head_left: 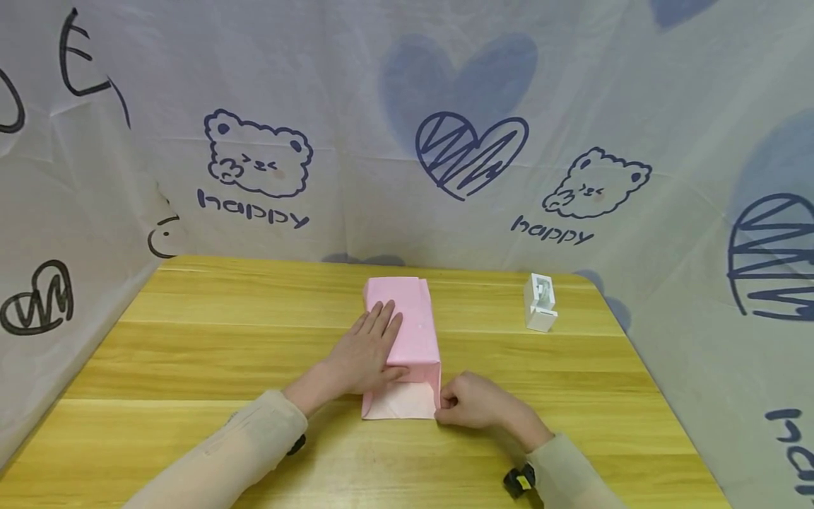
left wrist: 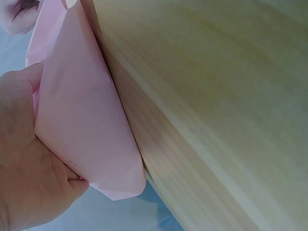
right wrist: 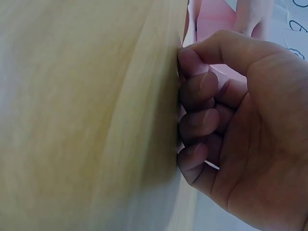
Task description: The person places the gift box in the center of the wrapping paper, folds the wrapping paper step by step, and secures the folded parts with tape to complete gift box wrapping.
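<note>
A pink paper bag [head_left: 413,332] lies on its side on the table, its mouth facing the near edge and its pale inside showing. My left hand [head_left: 365,357] rests on its upper face with fingers straight, the thumb at the rim of the mouth. In the left wrist view the bag's side panel [left wrist: 86,106] stands beside that hand, folded along its length. At the mouth's lower right corner my right hand [head_left: 477,403] pinches the paper edge between thumb and index finger. The right wrist view shows its other fingers [right wrist: 199,122] curled against the wooden surface.
A small white box [head_left: 540,311] with an opening and something clear inside stands at the back right of the wooden table [head_left: 222,332]. White cloth [head_left: 356,177] with drawn bears and hearts hangs behind and at both sides.
</note>
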The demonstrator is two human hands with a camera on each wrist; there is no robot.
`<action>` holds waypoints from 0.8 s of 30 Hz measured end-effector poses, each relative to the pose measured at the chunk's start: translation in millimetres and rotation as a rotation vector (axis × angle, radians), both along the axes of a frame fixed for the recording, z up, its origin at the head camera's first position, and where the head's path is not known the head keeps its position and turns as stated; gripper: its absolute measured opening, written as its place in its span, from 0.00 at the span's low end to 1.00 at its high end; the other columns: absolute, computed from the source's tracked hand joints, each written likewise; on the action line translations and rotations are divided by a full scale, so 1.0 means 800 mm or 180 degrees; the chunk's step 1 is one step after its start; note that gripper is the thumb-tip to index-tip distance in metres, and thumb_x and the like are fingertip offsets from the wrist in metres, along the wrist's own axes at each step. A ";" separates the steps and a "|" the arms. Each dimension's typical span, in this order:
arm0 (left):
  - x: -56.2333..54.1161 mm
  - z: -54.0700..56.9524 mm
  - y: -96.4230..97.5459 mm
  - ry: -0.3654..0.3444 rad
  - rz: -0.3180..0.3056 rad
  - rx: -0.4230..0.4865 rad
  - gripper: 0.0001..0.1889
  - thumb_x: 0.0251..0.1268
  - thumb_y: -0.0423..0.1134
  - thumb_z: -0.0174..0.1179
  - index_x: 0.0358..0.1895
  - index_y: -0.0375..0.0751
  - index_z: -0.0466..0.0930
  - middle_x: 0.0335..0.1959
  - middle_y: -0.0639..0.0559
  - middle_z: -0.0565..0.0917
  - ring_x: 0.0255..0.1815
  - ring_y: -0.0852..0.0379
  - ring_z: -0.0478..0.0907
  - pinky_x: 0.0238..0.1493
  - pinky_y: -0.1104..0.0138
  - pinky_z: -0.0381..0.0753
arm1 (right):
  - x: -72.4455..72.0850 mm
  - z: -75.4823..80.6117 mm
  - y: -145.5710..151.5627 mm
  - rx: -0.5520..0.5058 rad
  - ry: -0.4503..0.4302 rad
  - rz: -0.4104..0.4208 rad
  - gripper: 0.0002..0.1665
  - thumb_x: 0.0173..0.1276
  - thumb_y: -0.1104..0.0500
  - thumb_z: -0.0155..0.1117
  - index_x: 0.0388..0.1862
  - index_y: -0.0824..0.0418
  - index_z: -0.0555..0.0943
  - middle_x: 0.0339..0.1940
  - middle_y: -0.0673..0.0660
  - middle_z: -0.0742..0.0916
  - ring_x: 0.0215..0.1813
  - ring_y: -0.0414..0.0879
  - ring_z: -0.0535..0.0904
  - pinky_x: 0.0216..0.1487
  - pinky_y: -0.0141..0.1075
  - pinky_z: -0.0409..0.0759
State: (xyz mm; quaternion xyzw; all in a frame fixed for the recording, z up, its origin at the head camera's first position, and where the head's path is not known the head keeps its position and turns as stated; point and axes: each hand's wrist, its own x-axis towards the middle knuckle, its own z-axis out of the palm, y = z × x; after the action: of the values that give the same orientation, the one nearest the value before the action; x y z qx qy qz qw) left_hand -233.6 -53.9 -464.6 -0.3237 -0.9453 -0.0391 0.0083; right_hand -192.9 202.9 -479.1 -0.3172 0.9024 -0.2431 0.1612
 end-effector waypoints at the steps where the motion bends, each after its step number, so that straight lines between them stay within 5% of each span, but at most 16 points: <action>1: 0.000 0.000 0.000 -0.0001 0.0001 -0.0001 0.51 0.75 0.68 0.52 0.83 0.30 0.49 0.84 0.31 0.45 0.85 0.33 0.43 0.83 0.47 0.49 | 0.000 0.000 0.001 -0.0037 -0.0033 0.0004 0.22 0.67 0.57 0.71 0.15 0.49 0.73 0.13 0.38 0.72 0.19 0.31 0.65 0.23 0.26 0.63; 8: 0.000 0.000 0.000 0.0009 -0.0002 -0.0009 0.51 0.75 0.69 0.51 0.83 0.30 0.49 0.84 0.30 0.45 0.85 0.33 0.43 0.83 0.47 0.49 | -0.004 0.000 0.015 -0.0428 -0.0234 -0.0007 0.15 0.70 0.46 0.73 0.25 0.49 0.82 0.20 0.41 0.80 0.22 0.30 0.70 0.25 0.26 0.71; 14: 0.000 0.000 0.001 0.0004 0.0013 -0.0053 0.51 0.75 0.69 0.51 0.83 0.30 0.49 0.84 0.31 0.45 0.85 0.34 0.43 0.83 0.48 0.49 | -0.014 0.010 0.032 -0.0552 0.0033 -0.0183 0.10 0.69 0.48 0.75 0.38 0.52 0.85 0.28 0.43 0.83 0.29 0.36 0.77 0.32 0.30 0.79; 21: 0.000 0.000 0.000 0.0011 0.0005 -0.0060 0.51 0.75 0.69 0.50 0.83 0.31 0.48 0.84 0.31 0.45 0.85 0.34 0.43 0.83 0.48 0.48 | -0.029 0.016 0.045 -0.0427 0.0704 -0.0254 0.40 0.58 0.53 0.84 0.67 0.58 0.77 0.59 0.54 0.84 0.52 0.51 0.82 0.52 0.45 0.85; 24: 0.000 0.001 0.000 0.0033 -0.0016 -0.0016 0.51 0.75 0.69 0.51 0.83 0.30 0.50 0.84 0.30 0.46 0.85 0.33 0.44 0.83 0.47 0.50 | -0.036 0.014 0.045 -0.0282 0.0927 -0.0236 0.55 0.54 0.52 0.86 0.78 0.57 0.68 0.74 0.57 0.76 0.69 0.56 0.77 0.69 0.53 0.78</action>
State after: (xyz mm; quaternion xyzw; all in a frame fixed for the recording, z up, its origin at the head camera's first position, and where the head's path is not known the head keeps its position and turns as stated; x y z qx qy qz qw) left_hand -233.8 -53.8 -464.0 -0.3262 -0.9446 -0.0351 0.0123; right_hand -221.4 239.0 -468.2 -0.3223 0.9157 -0.2399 0.0054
